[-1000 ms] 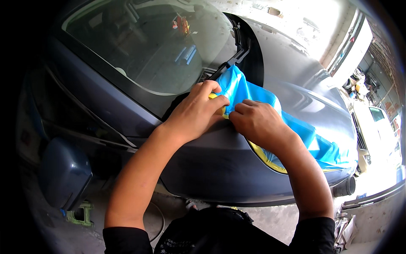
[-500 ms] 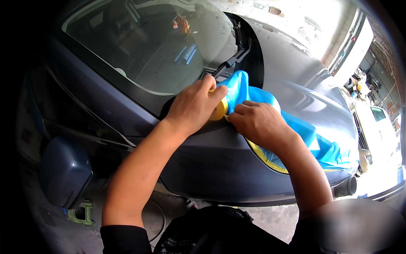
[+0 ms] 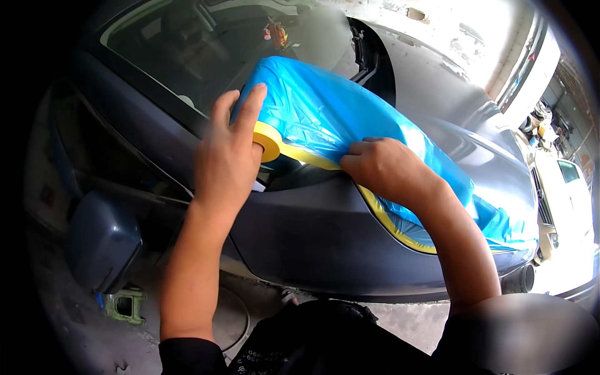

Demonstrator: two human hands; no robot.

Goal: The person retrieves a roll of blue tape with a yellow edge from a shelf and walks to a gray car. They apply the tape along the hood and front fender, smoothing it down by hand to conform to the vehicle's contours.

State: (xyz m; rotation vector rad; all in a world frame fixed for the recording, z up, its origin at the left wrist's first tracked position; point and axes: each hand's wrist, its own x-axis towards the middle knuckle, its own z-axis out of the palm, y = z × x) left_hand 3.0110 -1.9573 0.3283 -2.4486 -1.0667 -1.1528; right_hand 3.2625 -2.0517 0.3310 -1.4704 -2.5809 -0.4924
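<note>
My left hand (image 3: 226, 153) holds a roll of masking film with a yellow tape edge (image 3: 267, 142); its thumb is behind the roll and two fingers stretch up along the blue film. A sheet of blue plastic film (image 3: 331, 103) spreads from the roll over the base of the windshield and the car's fender. Between my hands a strip of yellow tape (image 3: 307, 156) runs taut along the film's lower edge. My right hand (image 3: 390, 167) pinches that strip at the fender's upper corner, its fingertips partly hidden. Beyond it, yellow tape (image 3: 400, 236) borders film along the fender's curve.
The grey car's windshield (image 3: 187, 62) and hood (image 3: 437, 94) lie beyond my hands. A side mirror (image 3: 106, 234) juts out at left, above a green stand (image 3: 125, 306) on the floor. A white vehicle (image 3: 565, 200) stands at far right.
My left hand has moved left and slightly up with the roll, drawing out tape and opening a wide sheet of blue film. My right hand stays nearly in place.
</note>
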